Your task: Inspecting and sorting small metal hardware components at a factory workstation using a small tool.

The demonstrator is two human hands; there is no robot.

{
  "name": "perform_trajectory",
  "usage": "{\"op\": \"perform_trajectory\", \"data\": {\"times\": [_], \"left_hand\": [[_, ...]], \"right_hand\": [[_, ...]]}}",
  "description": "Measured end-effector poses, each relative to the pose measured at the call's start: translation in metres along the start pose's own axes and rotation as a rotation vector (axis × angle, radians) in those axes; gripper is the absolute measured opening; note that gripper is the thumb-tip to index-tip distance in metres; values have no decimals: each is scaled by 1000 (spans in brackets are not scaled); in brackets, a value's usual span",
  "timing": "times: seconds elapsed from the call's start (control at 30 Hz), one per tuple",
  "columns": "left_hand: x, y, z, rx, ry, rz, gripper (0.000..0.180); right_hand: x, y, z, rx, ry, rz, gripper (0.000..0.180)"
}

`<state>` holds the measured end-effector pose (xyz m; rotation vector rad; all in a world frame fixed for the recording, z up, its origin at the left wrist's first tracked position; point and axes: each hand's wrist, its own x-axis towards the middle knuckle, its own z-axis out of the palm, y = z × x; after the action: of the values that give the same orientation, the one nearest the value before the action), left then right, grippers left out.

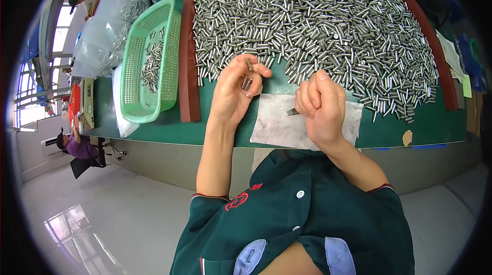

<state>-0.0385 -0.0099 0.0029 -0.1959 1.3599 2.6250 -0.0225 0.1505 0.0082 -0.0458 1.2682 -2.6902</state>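
Observation:
Short shiny metal pins cover the far part of the green table in a wide heap. At the heap's near edge, my left hand is curled, palm turned up, around a few of these pins. One metal pin stands between its thumb and fingertips; others lie lower in the fingers. My right hand is closed in a fist on a small flat grey blade-like tool, whose tip pokes out on the left and whose handle is hidden. Below both hands lies a smudged white cloth.
Dark red rails border the heap at left and right. Left of them, a light green plastic basket holds more pins. Clear bags of pins stand beyond it. A scale and two other people are farther left.

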Motion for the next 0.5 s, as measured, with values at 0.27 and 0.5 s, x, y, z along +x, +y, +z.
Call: {"op": "perform_trajectory", "data": {"times": [0.27,0.5], "left_hand": [[9,-10,6,1117,188,337,15],[12,-18,17,1660,230,540,9]], "right_hand": [[0,1,-1,3,-6,9,41],[-1,-1,-1,72,-3,25,40]]}}
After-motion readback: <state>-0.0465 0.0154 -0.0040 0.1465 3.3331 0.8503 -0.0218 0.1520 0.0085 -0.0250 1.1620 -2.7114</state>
